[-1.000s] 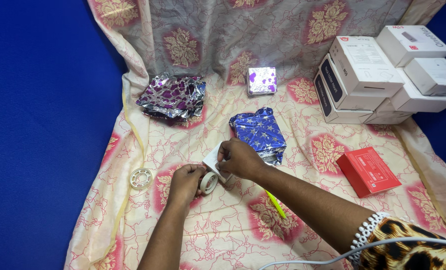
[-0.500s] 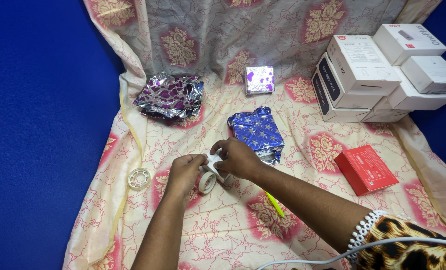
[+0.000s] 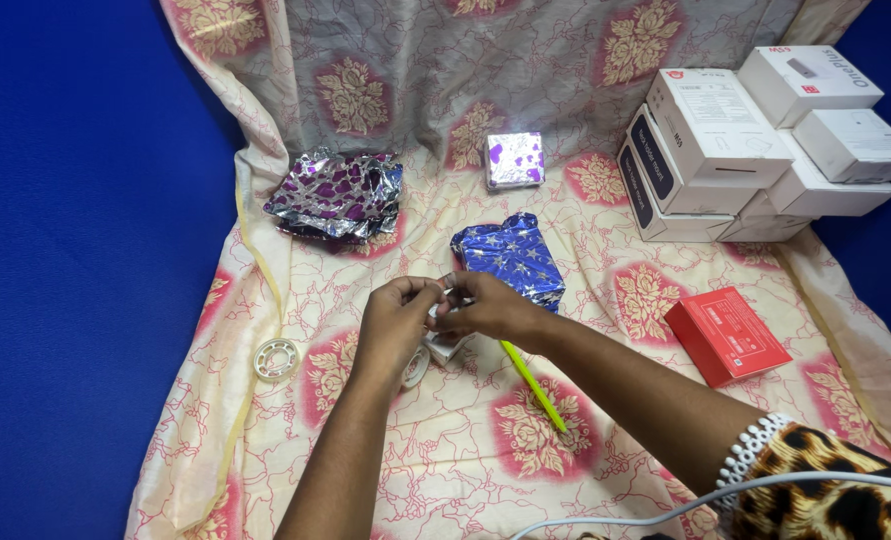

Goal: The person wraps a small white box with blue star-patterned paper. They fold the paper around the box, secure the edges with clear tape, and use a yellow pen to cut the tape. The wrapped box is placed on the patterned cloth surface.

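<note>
- Near the middle of the flowered cloth (image 3: 445, 450), both hands meet over a roll of clear tape (image 3: 417, 366) that sits right under them.
- Left hand (image 3: 395, 320) is curled, thumb and fingers pinched together at the spot where the two hands touch. Looks like a bit of tape between the fingertips, but it's too small to say for sure.
- Right hand (image 3: 487, 308) is curled too, fingertips pinching that same spot, with the wrist lying across the cloth toward the near right.
- Something small and white (image 3: 445, 345) sits under the hands beside the roll; can't tell what it is.
- Blue star-print foil package (image 3: 510, 258) lies just beyond the right hand, pretty much touching it.
- Yellow-green pen (image 3: 533, 385) pokes out from under the right forearm, angled toward the near side.
- Second tape roll (image 3: 276, 359) lies flat off to the left, well apart from the hands.
- Crumpled silver and purple foil sheets (image 3: 337, 192) are at the far left, and a small foil-wrapped box (image 3: 514, 160) sits far centre.
- Red box (image 3: 726, 335) is on the right, with a stack of white boxes (image 3: 755, 140) at the far right.
</note>
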